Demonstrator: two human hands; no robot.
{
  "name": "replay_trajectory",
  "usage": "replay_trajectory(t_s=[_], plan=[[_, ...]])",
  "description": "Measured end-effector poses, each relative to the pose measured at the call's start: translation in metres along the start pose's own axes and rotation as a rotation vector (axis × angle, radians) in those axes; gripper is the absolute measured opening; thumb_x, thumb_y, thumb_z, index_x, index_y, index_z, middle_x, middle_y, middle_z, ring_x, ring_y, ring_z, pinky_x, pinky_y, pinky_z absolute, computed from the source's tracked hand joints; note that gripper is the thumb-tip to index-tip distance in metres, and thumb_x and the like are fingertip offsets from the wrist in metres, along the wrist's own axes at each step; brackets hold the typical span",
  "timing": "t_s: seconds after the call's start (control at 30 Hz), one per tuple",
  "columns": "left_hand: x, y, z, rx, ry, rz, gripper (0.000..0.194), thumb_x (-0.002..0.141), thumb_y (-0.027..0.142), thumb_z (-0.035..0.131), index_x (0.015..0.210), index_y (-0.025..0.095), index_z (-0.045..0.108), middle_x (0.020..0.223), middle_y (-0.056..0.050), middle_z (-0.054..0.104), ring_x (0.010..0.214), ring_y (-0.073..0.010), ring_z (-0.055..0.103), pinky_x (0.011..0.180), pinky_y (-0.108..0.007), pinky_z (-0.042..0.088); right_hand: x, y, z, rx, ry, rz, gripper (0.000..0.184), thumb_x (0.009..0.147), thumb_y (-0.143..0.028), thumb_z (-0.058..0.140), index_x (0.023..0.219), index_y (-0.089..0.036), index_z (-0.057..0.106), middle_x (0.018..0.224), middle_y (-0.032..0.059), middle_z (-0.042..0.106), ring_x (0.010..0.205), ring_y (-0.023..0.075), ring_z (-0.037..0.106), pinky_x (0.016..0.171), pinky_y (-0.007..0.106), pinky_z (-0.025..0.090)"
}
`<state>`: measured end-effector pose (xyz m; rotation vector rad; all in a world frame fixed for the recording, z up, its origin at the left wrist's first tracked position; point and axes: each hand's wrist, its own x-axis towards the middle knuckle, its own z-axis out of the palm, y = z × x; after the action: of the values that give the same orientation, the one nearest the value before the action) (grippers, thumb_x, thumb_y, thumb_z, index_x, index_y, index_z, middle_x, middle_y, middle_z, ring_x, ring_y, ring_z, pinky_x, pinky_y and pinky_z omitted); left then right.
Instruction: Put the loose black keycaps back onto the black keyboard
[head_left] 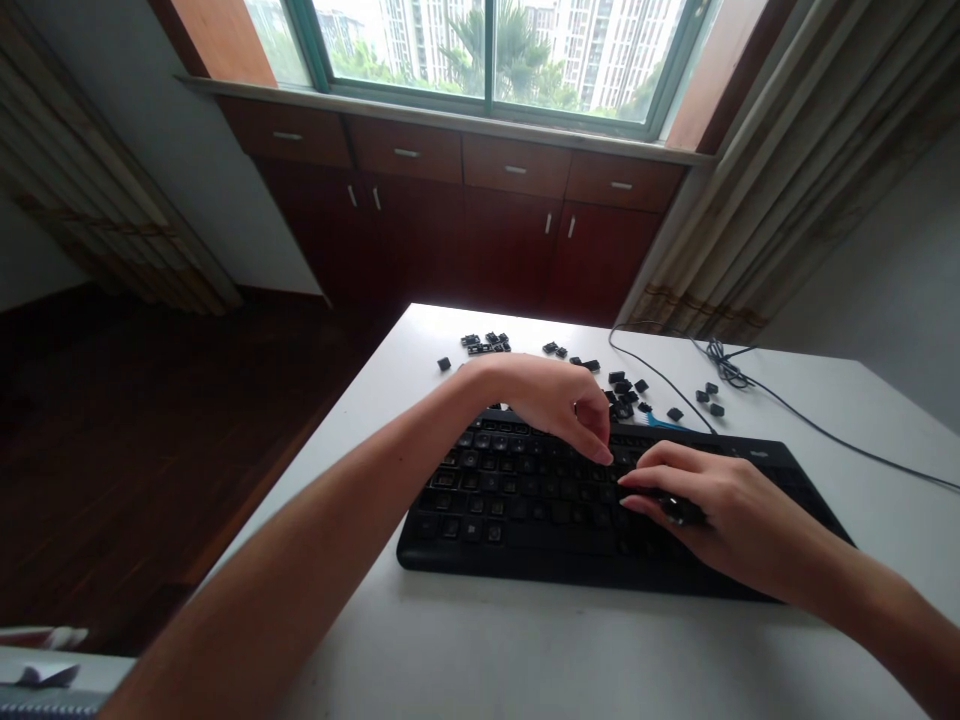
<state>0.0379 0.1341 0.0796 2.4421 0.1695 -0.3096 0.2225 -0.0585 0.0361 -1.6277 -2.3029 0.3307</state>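
Left hand (544, 400), pale bare arm coming in from the lower left: fingers droop pressed together, fingertips (604, 455) at the upper middle of the matte black full-size keyboard (450, 530). Can't tell if they pinch anything; the tips are partly hidden.

Right hand (720, 510) sits over the keyboard's right half, just beside the left fingertips. Thumb and fingers pinch a small black piece (679, 510) with a shiny spot. Shape is mostly hidden, so can't tell exactly what it is. It sits over the keys, right of centre.

Handling note: the pinch looks steadiest with the fingertips low on the piece and the wrist square to the key rows. The left fingertips have only a narrow gap beside the right hand.

Beyond the keyboard's far edge, left to right: a scatter of loose black plastic keycaps (622, 395), a blue bristled strip (664, 422), partly hidden, and a thin dark cable (660, 375) looping into a tangled bundle (724, 365).

Surface: the keyboard lies on a smooth white table (480, 640).

Room, left to right from the keyboard: dark polished wood floor (150, 450) on the left, beige striped curtain (97, 190) far left, reddish-brown wooden drawers and cabinets (465, 240) straight ahead under a green-framed window (487, 50) with tower blocks and palm trees outside, and a second beige striped curtain (750, 200) on the right.
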Motion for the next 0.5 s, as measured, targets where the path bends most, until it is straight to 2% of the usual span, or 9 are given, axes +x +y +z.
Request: replay_trajectory(t_s=[0.27, 0.37, 0.5], plan=[[-0.003, 0.0, -0.001, 0.032, -0.045, -0.06, 0.04, 0.082, 0.055, 0.067, 0.102, 0.022, 0.076, 0.096, -0.001, 0.076, 0.08, -0.0161, 0.065, 0.065, -0.024, 0.041, -0.004, 0.012, 0.001, 0.012, 0.029, 0.014, 0.02, 0.098, -0.035, 0.058, 0.111, -0.027, 0.071, 0.109, 0.0059, 0.069, 0.08, 0.0166, 0.069, 0.071, 0.028, 0.055], [-0.002, -0.001, 0.0, 0.058, -0.112, -0.113, 0.041, 0.081, 0.056, 0.067, 0.101, 0.022, 0.077, 0.092, -0.002, 0.077, 0.077, -0.0165, 0.066, 0.064, -0.025, 0.042, -0.005, 0.008, 0.004, -0.003, 0.013, 0.007, 0.02, 0.098, -0.035, 0.058, 0.11, -0.027, 0.071, 0.109, 0.0056, 0.069, 0.076, 0.0154, 0.069, 0.069, 0.027, 0.054], [-0.001, -0.002, 0.002, 0.071, -0.125, -0.124, 0.04, 0.081, 0.056, 0.066, 0.1, 0.022, 0.077, 0.09, -0.002, 0.077, 0.077, -0.0165, 0.066, 0.065, -0.025, 0.042, -0.004, 0.001, 0.006, -0.046, 0.028, 0.012, 0.019, 0.098, -0.035, 0.057, 0.108, -0.026, 0.072, 0.107, 0.0052, 0.07, 0.074, 0.0158, 0.069, 0.067, 0.028, 0.053]])
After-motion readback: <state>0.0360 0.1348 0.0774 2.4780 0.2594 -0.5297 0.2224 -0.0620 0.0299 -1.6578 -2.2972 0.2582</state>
